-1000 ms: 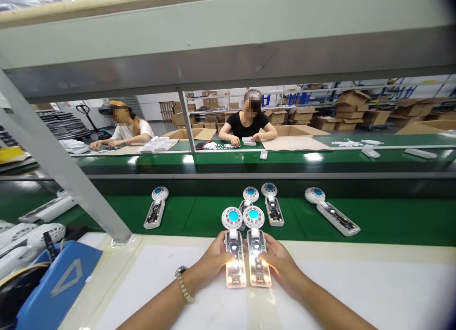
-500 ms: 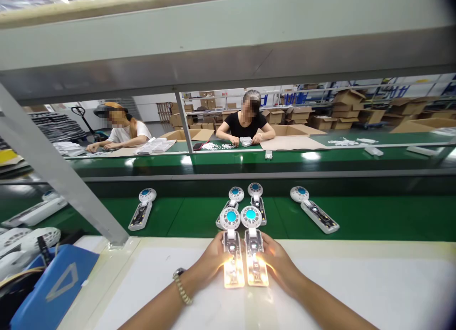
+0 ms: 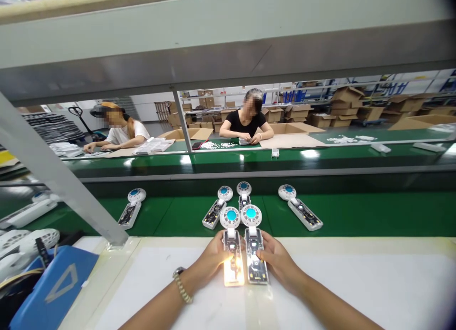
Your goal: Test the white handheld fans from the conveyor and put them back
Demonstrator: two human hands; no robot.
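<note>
My left hand (image 3: 217, 254) grips a lit device (image 3: 233, 268) by its clear handle, which shows a circuit board and glows warm yellow. Its round white vented head has a blue centre. A matching device (image 3: 255, 261), unlit, is in my right hand (image 3: 276, 256), with the thumb pressed on the front of its handle. Both are held upright side by side, close together, above the white worktop (image 3: 320, 292). Just beyond them on the green belt (image 3: 185, 216) lie similar devices, two near the middle (image 3: 213, 213), one at the right (image 3: 305, 213) and one at the left (image 3: 130, 213).
A blue bin (image 3: 53, 287) with white parts stands at left, near a slanting metal post (image 3: 64, 168). A shelf beam (image 3: 228, 59) spans overhead. Across the belt two people (image 3: 249, 123) work among small white parts (image 3: 213, 145) and cardboard boxes (image 3: 285, 130).
The light in the right-hand device has gone out, while the left-hand one still glows. Devices on the green belt have shifted left. My hands have hardly moved.
</note>
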